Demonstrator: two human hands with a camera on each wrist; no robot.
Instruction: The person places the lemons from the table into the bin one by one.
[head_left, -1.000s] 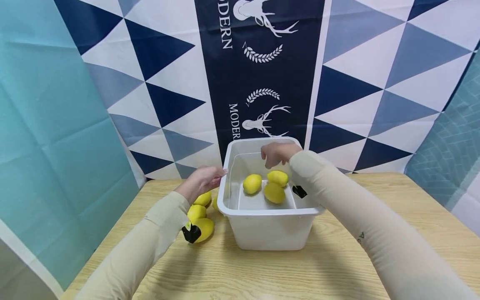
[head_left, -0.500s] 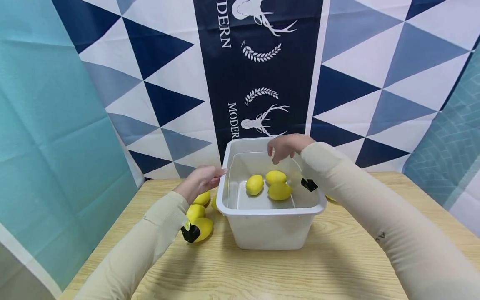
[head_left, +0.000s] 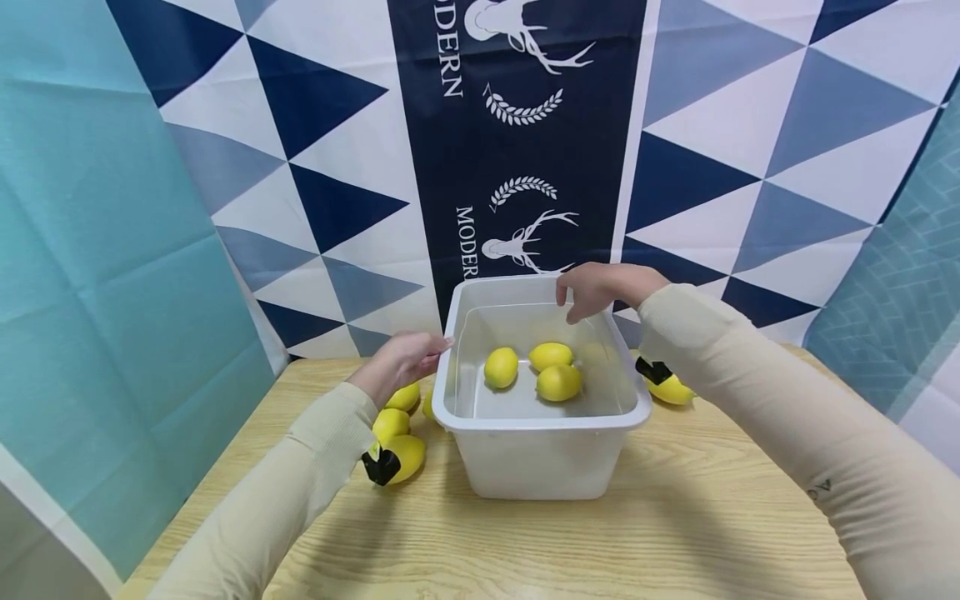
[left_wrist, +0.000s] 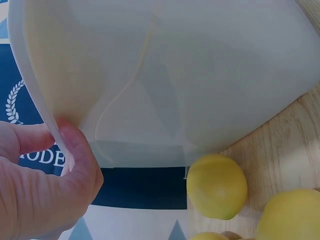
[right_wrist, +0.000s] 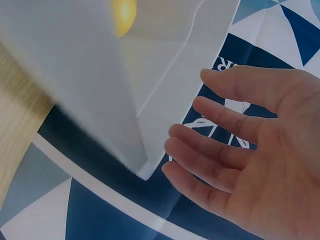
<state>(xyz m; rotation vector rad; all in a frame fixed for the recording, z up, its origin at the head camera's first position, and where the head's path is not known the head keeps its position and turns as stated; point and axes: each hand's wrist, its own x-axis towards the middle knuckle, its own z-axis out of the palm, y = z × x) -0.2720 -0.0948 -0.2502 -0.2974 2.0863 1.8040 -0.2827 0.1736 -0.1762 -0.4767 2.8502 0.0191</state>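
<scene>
A white plastic bin (head_left: 534,458) stands on the table, with three lemons (head_left: 558,382) on its floor. My left hand (head_left: 405,357) grips the bin's left rim; in the left wrist view, thumb and fingers (left_wrist: 75,145) pinch the rim from both sides. Over the back right corner of the bin is my right hand (head_left: 603,287), holding nothing. Its fingers (right_wrist: 205,142) are spread and relaxed in the right wrist view, close by the bin's corner.
Several lemons (head_left: 405,458) lie on the wooden table (head_left: 525,550) left of the bin, partly behind my left wrist. Another lemon (head_left: 672,391) lies to its right, below my right sleeve. A patterned cloth (head_left: 517,150) hangs right behind the bin.
My right hand has moved right and slightly up, from over the bin's middle to its back right corner. The lemons inside have shifted slightly. My left hand stays on the rim.
</scene>
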